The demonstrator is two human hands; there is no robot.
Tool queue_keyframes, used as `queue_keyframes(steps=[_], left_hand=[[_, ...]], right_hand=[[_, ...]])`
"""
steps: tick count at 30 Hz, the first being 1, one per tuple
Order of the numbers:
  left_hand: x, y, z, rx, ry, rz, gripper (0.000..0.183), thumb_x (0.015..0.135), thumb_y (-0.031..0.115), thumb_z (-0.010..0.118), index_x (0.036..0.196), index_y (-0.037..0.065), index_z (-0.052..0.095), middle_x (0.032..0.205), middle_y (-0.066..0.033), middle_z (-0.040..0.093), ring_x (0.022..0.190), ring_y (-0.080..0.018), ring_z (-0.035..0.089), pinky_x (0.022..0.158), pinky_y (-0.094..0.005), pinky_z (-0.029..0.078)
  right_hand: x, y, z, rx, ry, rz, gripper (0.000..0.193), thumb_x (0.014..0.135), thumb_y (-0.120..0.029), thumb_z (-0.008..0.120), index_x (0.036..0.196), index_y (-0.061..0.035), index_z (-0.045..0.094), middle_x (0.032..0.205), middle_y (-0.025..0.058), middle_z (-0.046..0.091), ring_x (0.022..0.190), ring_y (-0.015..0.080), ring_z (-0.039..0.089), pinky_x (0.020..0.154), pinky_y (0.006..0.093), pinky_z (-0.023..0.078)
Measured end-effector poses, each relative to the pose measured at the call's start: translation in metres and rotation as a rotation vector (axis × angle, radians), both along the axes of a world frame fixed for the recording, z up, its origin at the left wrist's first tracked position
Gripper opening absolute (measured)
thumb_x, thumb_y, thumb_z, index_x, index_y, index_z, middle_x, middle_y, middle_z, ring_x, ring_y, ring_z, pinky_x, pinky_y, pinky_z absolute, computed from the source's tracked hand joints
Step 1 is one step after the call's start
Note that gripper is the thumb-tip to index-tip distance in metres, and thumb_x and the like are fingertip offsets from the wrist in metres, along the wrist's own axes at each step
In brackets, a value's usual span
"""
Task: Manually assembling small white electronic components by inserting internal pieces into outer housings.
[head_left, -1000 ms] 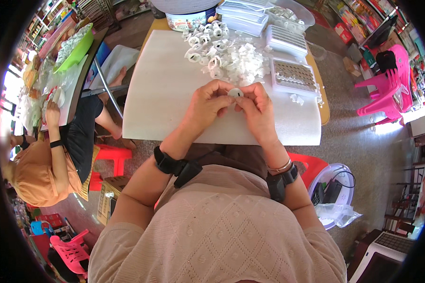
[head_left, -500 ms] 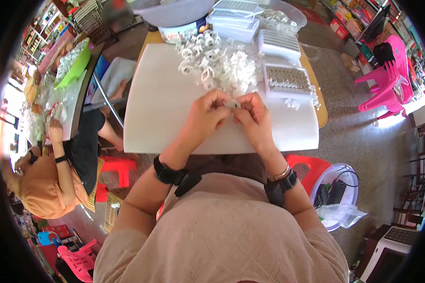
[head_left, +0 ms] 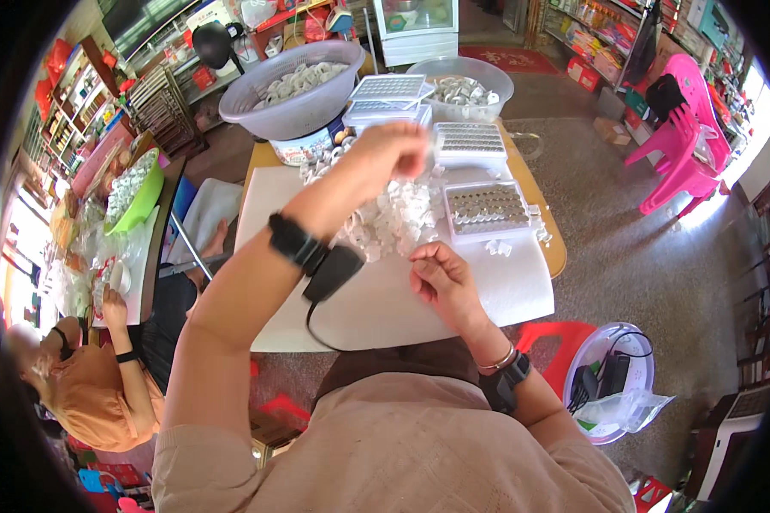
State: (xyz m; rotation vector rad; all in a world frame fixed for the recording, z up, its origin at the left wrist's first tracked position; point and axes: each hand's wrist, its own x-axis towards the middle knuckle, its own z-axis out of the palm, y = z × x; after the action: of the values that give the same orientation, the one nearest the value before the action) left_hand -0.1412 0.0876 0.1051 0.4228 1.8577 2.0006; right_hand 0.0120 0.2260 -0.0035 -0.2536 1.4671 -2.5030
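Head view: left hand [head_left: 391,152] blurred above desk [head_left: 553,256], right hand [head_left: 445,284] curled beside heaped white pieces [head_left: 406,209]; can't tell either grip. Best kept high, clear of the heap.

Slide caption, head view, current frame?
Left hand stretched out above the table, right hand by a pile of small white pieces.

This looks like a small shop used as a workroom: a glass-doored display fridge [head_left: 417,24] stands beyond the left hand [head_left: 389,158], packaged goods [head_left: 597,57] line up far beyond the right hand [head_left: 445,282], and left of both, a co-worker [head_left: 103,400] sits at a table [head_left: 153,244] bearing a green basin [head_left: 145,202] of white pieces [head_left: 129,183].
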Motion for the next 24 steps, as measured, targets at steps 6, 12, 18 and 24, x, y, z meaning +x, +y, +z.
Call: queue_keyframes(steps=[6, 12, 18, 24], left_hand=[[-0.033, 0.017, 0.010, 0.142, 0.071, 0.224, 0.040, 0.087, 0.013, 0.061, 0.120, -0.005, 0.048, 0.096, -0.0141, 0.063, 0.077, -0.0226, 0.064, 0.069, -0.0301, 0.055], [0.025, -0.067, -0.037, -0.104, 0.096, 0.368, 0.027, 0.089, 0.016, 0.058, 0.111, -0.001, 0.059, 0.095, -0.0086, 0.064, 0.075, -0.0145, 0.061, 0.067, -0.0270, 0.052], [0.068, -0.118, -0.071, -0.503, 0.232, 0.602, 0.020, 0.088, 0.014, 0.058, 0.099, -0.001, 0.064, 0.082, -0.0040, 0.063, 0.069, -0.0101, 0.058, 0.062, -0.0255, 0.048], [0.062, -0.083, -0.078, -0.847, 0.812, 0.628, 0.012, 0.081, 0.011, 0.061, 0.090, 0.003, 0.065, 0.078, -0.0105, 0.061, 0.067, -0.0216, 0.061, 0.061, -0.0329, 0.048]], right_hand=[[-0.003, -0.004, -0.006, -0.081, 0.017, 0.065, 0.008, 0.095, -0.010, 0.051, 0.100, -0.0056, 0.055, 0.069, 0.0002, 0.055, 0.058, 0.0053, 0.046, 0.052, 0.0189, 0.037], [-0.006, 0.005, -0.008, -0.053, 0.094, 0.043, 0.009, 0.095, -0.009, 0.050, 0.101, -0.0051, 0.055, 0.069, 0.0014, 0.055, 0.057, 0.0061, 0.045, 0.051, 0.0197, 0.037], [-0.004, 0.003, -0.005, -0.018, 0.088, 0.081, 0.010, 0.094, -0.010, 0.051, 0.101, -0.0059, 0.055, 0.070, 0.0011, 0.056, 0.057, 0.0057, 0.046, 0.051, 0.0189, 0.037], [-0.001, -0.001, -0.004, 0.027, 0.075, 0.037, 0.009, 0.094, -0.011, 0.051, 0.101, -0.0071, 0.056, 0.070, 0.0007, 0.056, 0.057, 0.0050, 0.046, 0.051, 0.0178, 0.036]])
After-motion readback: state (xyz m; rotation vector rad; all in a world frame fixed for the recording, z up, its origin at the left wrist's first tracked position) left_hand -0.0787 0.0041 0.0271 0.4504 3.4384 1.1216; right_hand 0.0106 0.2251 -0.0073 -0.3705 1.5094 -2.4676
